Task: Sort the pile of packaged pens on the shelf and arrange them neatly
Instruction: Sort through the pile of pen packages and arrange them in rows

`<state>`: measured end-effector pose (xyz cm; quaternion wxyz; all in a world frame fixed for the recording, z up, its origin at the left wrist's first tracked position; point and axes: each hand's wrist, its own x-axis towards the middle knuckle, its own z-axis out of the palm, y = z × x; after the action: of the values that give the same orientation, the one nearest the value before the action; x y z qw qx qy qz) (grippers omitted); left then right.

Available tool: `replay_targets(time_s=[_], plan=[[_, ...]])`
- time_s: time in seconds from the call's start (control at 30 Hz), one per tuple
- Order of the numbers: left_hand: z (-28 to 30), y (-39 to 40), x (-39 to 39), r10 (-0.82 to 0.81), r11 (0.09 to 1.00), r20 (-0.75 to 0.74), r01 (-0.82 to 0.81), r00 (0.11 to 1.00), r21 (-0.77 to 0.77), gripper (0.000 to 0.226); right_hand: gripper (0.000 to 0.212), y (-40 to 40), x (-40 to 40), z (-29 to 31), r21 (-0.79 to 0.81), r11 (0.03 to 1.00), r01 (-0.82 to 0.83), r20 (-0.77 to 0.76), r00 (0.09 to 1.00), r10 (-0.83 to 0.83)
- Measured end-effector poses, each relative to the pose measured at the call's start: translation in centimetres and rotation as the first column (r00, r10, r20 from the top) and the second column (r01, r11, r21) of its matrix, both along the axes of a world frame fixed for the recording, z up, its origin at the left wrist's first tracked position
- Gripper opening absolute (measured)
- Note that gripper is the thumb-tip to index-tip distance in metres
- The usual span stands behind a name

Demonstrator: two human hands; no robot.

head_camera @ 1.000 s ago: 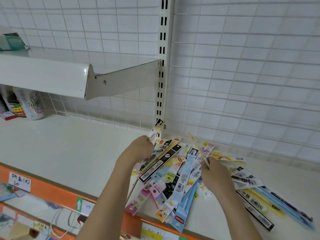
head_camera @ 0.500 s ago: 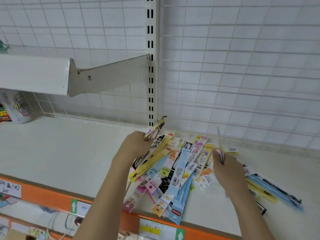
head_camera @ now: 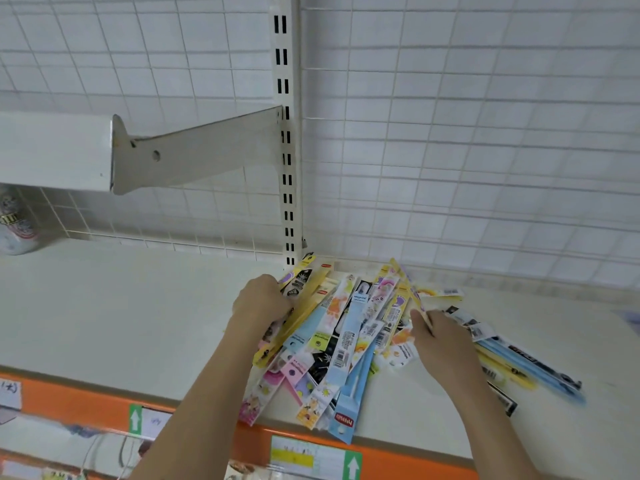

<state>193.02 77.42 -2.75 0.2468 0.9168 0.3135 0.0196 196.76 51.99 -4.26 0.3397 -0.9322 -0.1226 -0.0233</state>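
A pile of long packaged pens (head_camera: 343, 344) fans out on the white shelf (head_camera: 121, 313), some ends hanging over the front edge. My left hand (head_camera: 261, 301) grips a bundle of these packs at the pile's left side. My right hand (head_camera: 438, 336) pinches one yellow pack (head_camera: 403, 282) that tilts up and away over the pile. More packs, blue and yellow (head_camera: 530, 368), lie to the right of my right forearm.
An orange price strip (head_camera: 79, 407) with labels runs along the shelf's front edge. A white bracket (head_camera: 194, 157) and an upper shelf jut out at the left. A slotted upright (head_camera: 287, 133) and wire grid back the shelf. A can (head_camera: 15, 223) stands far left.
My right hand has brought the yellow pack down and left, from upright to tilted over the pile. My left hand keeps its hold on the bundle, which now lies flatter.
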Motion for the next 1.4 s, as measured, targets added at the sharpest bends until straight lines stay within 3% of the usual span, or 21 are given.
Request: replay_targets(time_s=[0.4,0.53,0.63,1.13,1.4], plan=[[2.7,0.7,-0.9,-0.116,0.988,0.013,0.117,0.993,-0.101,0.019,0.044,-0.1,-0.4,-0.6,-0.048,0.999,0.020,-0.012,1.000,-0.021],[1.5,-1.1,-1.5,-0.128,0.986,-0.031,0.125,0.991,-0.106,0.033,0.044,-0.2,-0.4,-0.7,-0.051,0.998,0.030,-0.019,0.999,-0.031],[0.6,-1.9,-1.8,-0.114,0.993,-0.060,0.111,0.992,-0.049,0.050,0.044,-0.3,-0.5,-0.7,-0.040,0.999,0.027,-0.015,1.000,-0.028],[0.4,-2.0,-1.7,-0.063,0.998,-0.074,0.061,0.995,-0.022,0.034,0.040,1.3,0.9,1.4,-0.064,0.996,-0.056,-0.012,0.998,0.055],[2.0,-0.7,-3.9,0.026,0.998,0.052,-0.023,0.998,-0.051,0.035,0.036,4.1,1.6,1.3,-0.161,0.974,-0.157,-0.060,0.987,0.149]])
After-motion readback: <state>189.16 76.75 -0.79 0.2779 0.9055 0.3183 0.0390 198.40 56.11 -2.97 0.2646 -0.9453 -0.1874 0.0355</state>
